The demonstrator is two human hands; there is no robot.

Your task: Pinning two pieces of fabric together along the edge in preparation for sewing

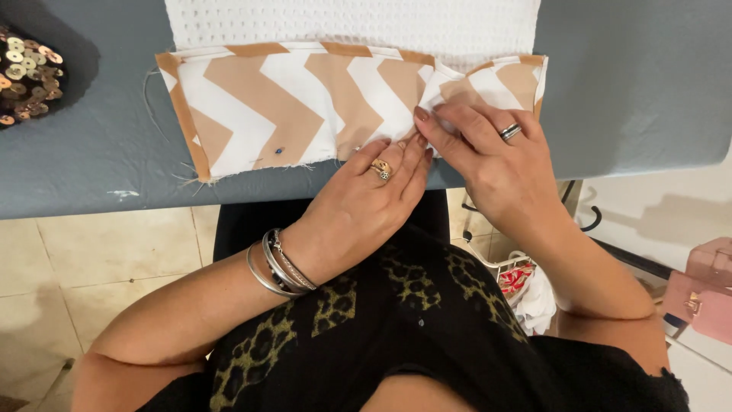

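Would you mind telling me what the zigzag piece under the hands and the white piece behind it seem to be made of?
Zigzag piece: looks like matte woven cotton, with frayed threads at its cut edges. White piece: apparently a textured waffle-type cloth, dotted with a regular grid of small dimples.

Seen from above: left hand & right hand press flat on tan-and-white chevron fabric at its near edge, fingertips touching, on a grey ironing board. Blue-headed pin in fabric. White waffle cloth behind; sequinned item far left.
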